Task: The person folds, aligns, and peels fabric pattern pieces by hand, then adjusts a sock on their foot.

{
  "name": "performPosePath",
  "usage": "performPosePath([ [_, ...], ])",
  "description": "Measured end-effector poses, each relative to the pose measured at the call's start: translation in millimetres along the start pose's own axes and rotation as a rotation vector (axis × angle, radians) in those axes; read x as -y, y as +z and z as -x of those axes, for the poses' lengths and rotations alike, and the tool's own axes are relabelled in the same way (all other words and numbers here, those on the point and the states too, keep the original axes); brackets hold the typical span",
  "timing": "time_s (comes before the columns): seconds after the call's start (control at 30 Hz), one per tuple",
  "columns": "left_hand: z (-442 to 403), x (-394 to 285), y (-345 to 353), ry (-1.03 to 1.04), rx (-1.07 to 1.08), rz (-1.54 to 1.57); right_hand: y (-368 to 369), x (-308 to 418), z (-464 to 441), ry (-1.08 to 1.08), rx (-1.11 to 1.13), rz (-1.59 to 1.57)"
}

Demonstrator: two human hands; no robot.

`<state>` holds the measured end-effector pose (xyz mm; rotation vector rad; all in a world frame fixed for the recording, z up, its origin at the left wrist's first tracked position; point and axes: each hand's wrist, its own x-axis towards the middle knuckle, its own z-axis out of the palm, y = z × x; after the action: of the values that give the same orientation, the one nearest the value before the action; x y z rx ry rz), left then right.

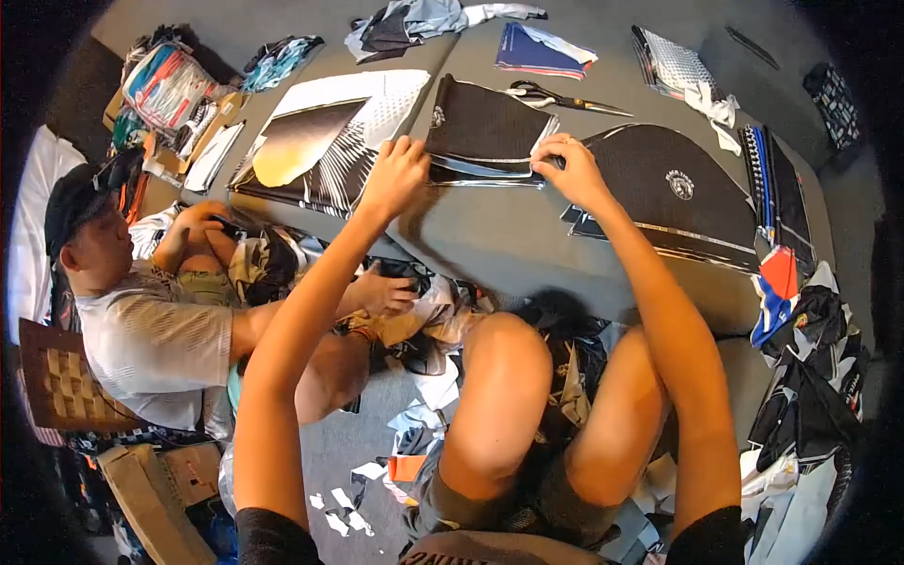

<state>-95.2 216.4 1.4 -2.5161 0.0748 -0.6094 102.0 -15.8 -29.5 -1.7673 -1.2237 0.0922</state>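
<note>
Hands are well apart, panel between them. Left hand (pixel 400 168): fingers curled in at the left end of the near edge; tips hidden, can't tell if they grip. Right hand (pixel 563 162): thumb and index pinched on the right end of that edge, small gap behind the tips.

Black textile panel with pale striped trim (pixel 492 121) is on the grey bench (pixel 490 222), in front of me. Long axis runs left-right, right end angled slightly toward me.

Counts: one pair of black-handled scissors (pixel 565 101) beyond the panel, blades pointing right; one dome-shaped black fabric stack with round white logo (pixel 659 179), right; one white, black and yellow printed stack (pixel 330 141), left. Layers too fine to count.
</note>
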Motion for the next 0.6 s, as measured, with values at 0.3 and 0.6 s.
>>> performPosePath([
  [0.3,-3,-15,-11,0.048,0.030,0.020,-11,-6,8,-0.003,0.042,0.116],
  [0.6,2,-20,-25,-0.048,0.117,0.050,-15,-3,12,-0.044,0.038,0.042],
])
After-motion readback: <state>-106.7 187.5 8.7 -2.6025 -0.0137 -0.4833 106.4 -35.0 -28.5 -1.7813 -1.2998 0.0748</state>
